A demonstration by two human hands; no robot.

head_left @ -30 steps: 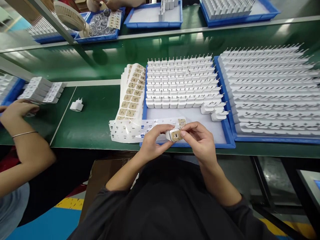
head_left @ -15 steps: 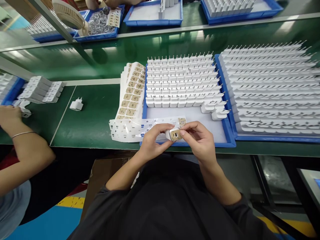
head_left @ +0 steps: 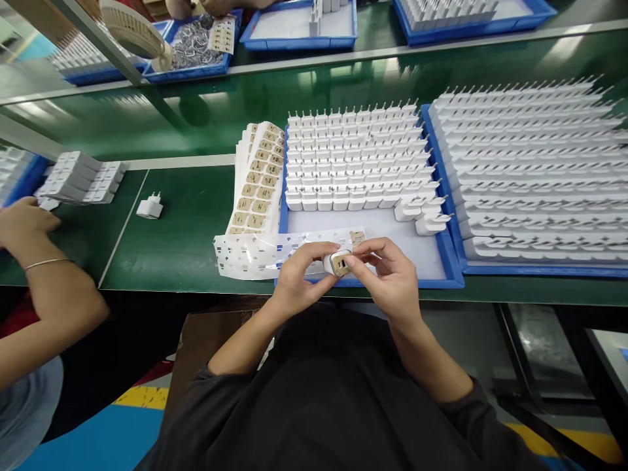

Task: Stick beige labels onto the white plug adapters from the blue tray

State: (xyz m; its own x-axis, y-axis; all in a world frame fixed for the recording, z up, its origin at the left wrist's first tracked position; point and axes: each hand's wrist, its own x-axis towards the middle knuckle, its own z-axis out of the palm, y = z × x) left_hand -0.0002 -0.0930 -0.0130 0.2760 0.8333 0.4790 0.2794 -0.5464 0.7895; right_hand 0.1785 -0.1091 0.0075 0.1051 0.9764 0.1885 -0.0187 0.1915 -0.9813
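Observation:
A white charger plug (head_left: 330, 264) is held between the thumb and fingers of my left hand (head_left: 300, 273), its end face turned up and to the right. On that face lies a tan sticker (head_left: 340, 263) with port cut-outs. My right hand (head_left: 392, 278) pinches at the sticker's right edge with thumb and forefinger; the fingertips cover part of it. Under and left of my hands, a mostly used clear sticker sheet (head_left: 250, 256) overlaps the front of a blue tray (head_left: 444, 261). Rows of white charger plugs (head_left: 353, 167) with pins upward fill the tray's back.
Stacked tan sticker sheets (head_left: 260, 176) lie left of the tray. Another blue tray (head_left: 540, 269) of plugs stands right. A single plug (head_left: 150, 206) lies left, near a co-worker's arm (head_left: 53, 288) and stacked white plugs (head_left: 81, 176). A shelf holds more trays (head_left: 299, 44) and a fan (head_left: 132, 29).
My right thumb and fingers have shifted slightly left over the sticker, which now sits closer on the plug's face. The co-worker's hand at left has moved away from a white plug.

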